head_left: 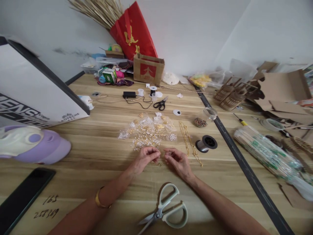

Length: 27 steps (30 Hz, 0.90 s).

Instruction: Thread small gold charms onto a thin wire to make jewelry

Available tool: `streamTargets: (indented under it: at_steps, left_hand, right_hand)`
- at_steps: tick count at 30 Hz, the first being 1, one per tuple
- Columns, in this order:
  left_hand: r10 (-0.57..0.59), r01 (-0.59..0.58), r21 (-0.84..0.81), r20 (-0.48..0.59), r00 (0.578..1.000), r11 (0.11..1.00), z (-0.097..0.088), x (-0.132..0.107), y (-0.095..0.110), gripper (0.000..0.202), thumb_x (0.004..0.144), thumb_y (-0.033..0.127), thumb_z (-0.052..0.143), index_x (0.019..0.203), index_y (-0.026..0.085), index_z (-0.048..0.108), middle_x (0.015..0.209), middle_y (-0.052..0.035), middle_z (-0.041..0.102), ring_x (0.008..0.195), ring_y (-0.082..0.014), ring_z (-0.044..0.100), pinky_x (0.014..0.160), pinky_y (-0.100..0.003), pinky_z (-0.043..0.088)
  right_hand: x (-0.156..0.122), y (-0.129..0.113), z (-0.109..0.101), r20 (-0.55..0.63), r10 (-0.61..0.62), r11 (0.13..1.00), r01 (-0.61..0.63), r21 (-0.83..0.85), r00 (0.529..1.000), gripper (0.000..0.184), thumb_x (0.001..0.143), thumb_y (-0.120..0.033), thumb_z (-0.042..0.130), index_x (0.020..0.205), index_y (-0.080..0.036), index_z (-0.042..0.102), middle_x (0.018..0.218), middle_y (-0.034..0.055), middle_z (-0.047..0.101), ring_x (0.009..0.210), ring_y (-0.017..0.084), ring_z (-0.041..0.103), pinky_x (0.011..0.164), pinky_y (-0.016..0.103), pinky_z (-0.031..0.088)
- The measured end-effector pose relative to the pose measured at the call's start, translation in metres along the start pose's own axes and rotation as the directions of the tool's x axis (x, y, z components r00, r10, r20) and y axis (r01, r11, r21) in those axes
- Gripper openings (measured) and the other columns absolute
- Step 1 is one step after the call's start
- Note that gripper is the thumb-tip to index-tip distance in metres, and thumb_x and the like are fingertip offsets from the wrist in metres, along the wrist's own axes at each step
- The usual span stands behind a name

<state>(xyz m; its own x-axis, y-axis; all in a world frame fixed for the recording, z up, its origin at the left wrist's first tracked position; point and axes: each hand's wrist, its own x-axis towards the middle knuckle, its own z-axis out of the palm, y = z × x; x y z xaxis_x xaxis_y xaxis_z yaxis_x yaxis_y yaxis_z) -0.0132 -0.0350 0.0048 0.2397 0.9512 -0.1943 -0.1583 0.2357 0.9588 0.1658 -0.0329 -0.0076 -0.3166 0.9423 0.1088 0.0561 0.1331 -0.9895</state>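
My left hand (146, 159) and my right hand (179, 163) face each other at the table's middle, a small gap apart. Thumb and forefinger are pinched together on each; whatever they hold is too small to make out. Beneath the fingertips lies a short piece of gold chain (156, 164). Just beyond my left hand spreads a pile of gold and clear beads (146, 140), mixed with small plastic bags (146, 121). A long gold beaded chain (185, 138) lies past my right hand, beside a spool of fine wire (206, 144). Pale-handled scissors (158, 213) rest nearer me, blades apart.
Black scissors (160, 103), a black adapter (129, 94) and a jar of beads (201, 122) stand farther back. A purple-and-white appliance (36, 143) and a phone (25, 195) are left. Wrapped sticks (266, 153) lie right, past a dark strip (241, 166).
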Motion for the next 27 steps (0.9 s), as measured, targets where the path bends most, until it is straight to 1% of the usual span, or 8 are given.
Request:
streamTargets:
  at_steps: [4,9,14,20,27]
  left_hand:
    - [-0.007,0.007,-0.019,0.002,1.000,1.000,-0.0009,0.0010,-0.0026,0.016,0.068,0.028,0.068,0.067,0.012,0.063,0.056,0.0010,0.058,0.053,-0.0093,0.051,0.056,-0.023,0.041]
    - [-0.036,0.036,-0.043,-0.013,0.999,0.998,0.0016,0.0012,0.0001,0.016,0.065,0.027,0.069,0.065,0.012,0.063,0.055,0.0014,0.057,0.051,-0.0088,0.049,0.055,-0.023,0.040]
    - [-0.039,0.038,-0.052,-0.014,0.999,0.998,0.0030,0.0006,0.0017,0.017,0.064,0.026,0.070,0.065,0.012,0.063,0.054,0.0015,0.056,0.051,-0.0086,0.049,0.054,-0.023,0.040]
    - [-0.032,0.031,-0.049,-0.026,0.999,0.998,0.0023,0.0011,-0.0014,0.015,0.065,0.025,0.070,0.066,0.011,0.063,0.055,0.0011,0.057,0.051,-0.0088,0.049,0.054,-0.022,0.040]
    - [-0.024,0.023,-0.031,-0.034,0.999,0.999,0.0029,0.0012,0.0011,0.019,0.064,0.029,0.071,0.063,0.012,0.063,0.054,0.0009,0.057,0.051,-0.0090,0.049,0.054,-0.022,0.041]
  right_hand:
    - [-0.0001,-0.0010,0.0014,-0.028,0.020,1.000,-0.020,-0.011,0.999,0.025,0.079,-0.039,0.064,0.091,-0.017,0.065,0.067,0.0020,0.062,0.056,0.013,0.057,0.051,0.024,0.049]
    - [0.0001,-0.0010,0.0019,-0.034,0.018,1.000,-0.018,-0.007,0.999,0.021,0.078,-0.036,0.065,0.086,-0.017,0.066,0.070,0.0031,0.064,0.056,0.012,0.058,0.051,0.022,0.048]
    - [0.0002,-0.0017,0.0022,-0.040,0.010,1.000,-0.010,0.003,0.999,0.020,0.078,-0.035,0.066,0.086,-0.016,0.067,0.070,0.0035,0.065,0.057,0.013,0.060,0.052,0.023,0.049]
    - [-0.0001,-0.0006,0.0030,-0.043,0.031,0.999,-0.030,0.019,0.999,0.022,0.078,-0.037,0.065,0.087,-0.016,0.066,0.070,0.0037,0.066,0.057,0.013,0.059,0.052,0.023,0.049]
    - [-0.0001,0.0002,0.0023,-0.040,0.028,1.000,-0.028,0.001,0.999,0.022,0.078,-0.037,0.065,0.087,-0.017,0.066,0.071,0.0037,0.067,0.058,0.014,0.061,0.053,0.024,0.050]
